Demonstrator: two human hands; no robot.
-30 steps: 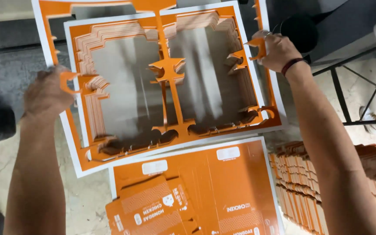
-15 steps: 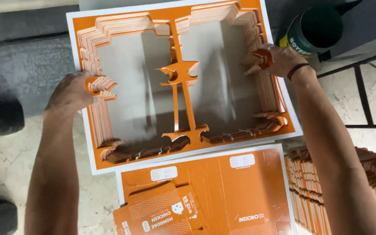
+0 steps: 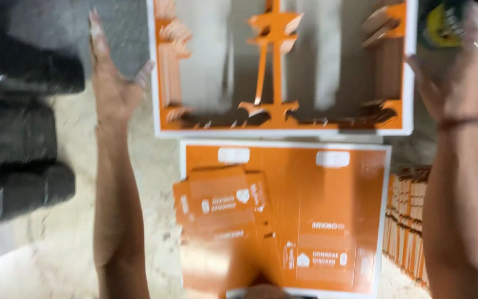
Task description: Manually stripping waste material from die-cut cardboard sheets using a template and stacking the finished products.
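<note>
What I looked down on was a printing or packaging workshop, the kind where carton blanks get stripped out of die-cut sheets. Far from me lay a stack of orange cut-out waste frames (image 3: 280, 113) with white borders, their box shapes already punched out. Nearer sat a pile of printed orange sheets (image 3: 327, 216), with loose flat carton blanks (image 3: 222, 202) fanned across its left side. On the right stood rows of finished blanks stacked on edge (image 3: 410, 221). The floor was bare, dusty concrete (image 3: 40, 260), and dark bundles (image 3: 20, 144) rested at the left.
</note>
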